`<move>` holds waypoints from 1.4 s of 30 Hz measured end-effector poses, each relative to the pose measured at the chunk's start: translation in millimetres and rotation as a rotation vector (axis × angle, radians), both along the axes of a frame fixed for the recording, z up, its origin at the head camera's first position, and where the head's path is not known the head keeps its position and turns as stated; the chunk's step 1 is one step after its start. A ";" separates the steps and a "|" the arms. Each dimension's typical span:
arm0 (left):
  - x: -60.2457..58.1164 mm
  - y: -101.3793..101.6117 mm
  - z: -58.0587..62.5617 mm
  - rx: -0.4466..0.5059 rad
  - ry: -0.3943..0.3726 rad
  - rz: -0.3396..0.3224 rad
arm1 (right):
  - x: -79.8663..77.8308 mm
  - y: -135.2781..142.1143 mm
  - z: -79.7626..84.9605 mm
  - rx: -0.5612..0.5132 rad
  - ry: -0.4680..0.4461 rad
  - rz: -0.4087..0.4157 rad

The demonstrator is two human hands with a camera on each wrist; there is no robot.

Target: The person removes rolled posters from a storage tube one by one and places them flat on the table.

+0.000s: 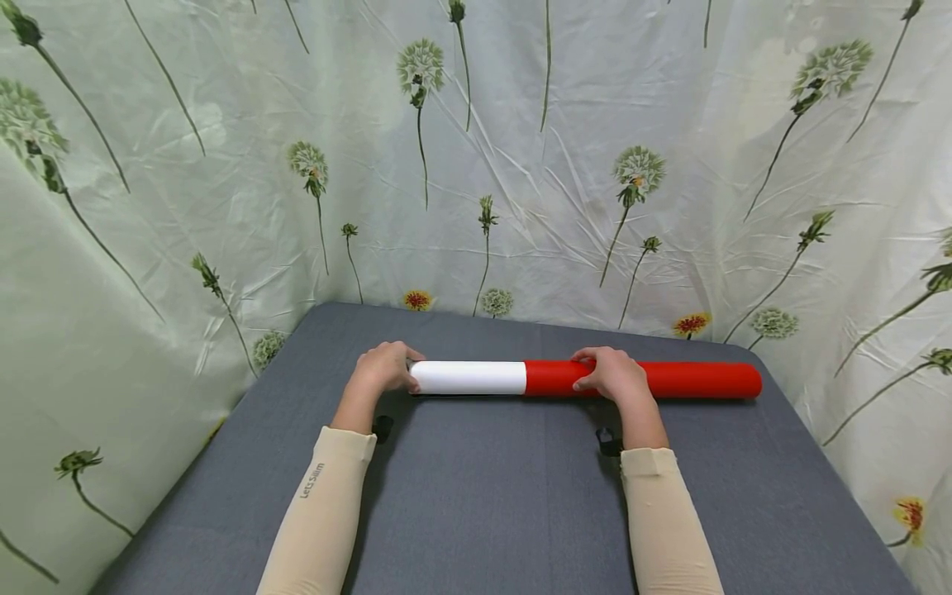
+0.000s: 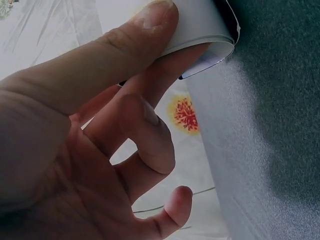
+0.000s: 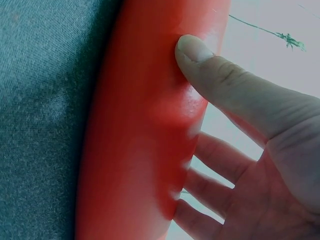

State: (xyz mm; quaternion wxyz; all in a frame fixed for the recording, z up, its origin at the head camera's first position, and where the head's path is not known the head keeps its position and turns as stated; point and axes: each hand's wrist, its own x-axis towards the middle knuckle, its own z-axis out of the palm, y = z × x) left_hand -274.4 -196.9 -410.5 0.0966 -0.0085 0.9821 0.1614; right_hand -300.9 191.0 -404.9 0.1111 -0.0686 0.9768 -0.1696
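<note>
A long roll lies crosswise on the grey table, its left part a white tube (image 1: 472,378) and its right part a red tube (image 1: 699,380) with a rounded far end. At the white end my left hand (image 1: 382,368) pinches the rim. The left wrist view shows the thumb outside the white wall (image 2: 200,22) and a finger inside the hollow opening, other fingers bent and free. My right hand (image 1: 616,376) grips the red part near its middle. In the right wrist view the thumb presses the red surface (image 3: 135,140), with fingertips against its far side.
The grey table (image 1: 491,496) narrows toward the back. Behind and beside it hangs a pale curtain (image 1: 521,165) printed with dandelions. Dark straps (image 1: 608,442) show at the wrists, above cream sleeves (image 1: 662,521).
</note>
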 end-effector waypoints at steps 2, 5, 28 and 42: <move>-0.1 -0.9 0.1 -0.001 -0.006 0.005 | 0.5 1.6 0.6 0.002 0.002 0.002; -0.3 -2.7 -0.3 -0.001 -0.013 0.011 | 1.0 3.2 0.5 0.001 0.005 0.002; 1.0 -17.0 3.6 -0.005 0.001 0.047 | -4.2 13.5 0.5 -0.014 -0.029 -0.030; 2.1 -34.3 1.8 0.010 -0.028 0.063 | -4.0 14.8 2.1 -0.007 -0.051 -0.017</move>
